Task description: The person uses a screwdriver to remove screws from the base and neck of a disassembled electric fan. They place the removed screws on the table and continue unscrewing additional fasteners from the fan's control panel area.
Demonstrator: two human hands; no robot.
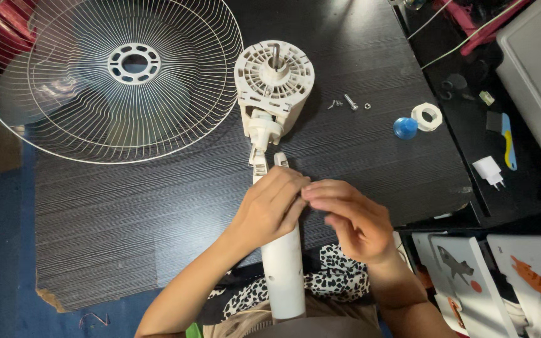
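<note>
My left hand [269, 209] wraps around the top of the white fan pole [283, 269], which lies across the table [126, 219] edge toward me, below the motor housing [273, 81]. My right hand [352, 216] rests beside it, fingertips touching the left, pinching nothing I can make out. The fan grille [111, 78] lies upper left.

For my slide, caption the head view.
Both hands, left hand and right hand, grip a white fan pole below its motor housing, wire guard alongside.
</note>
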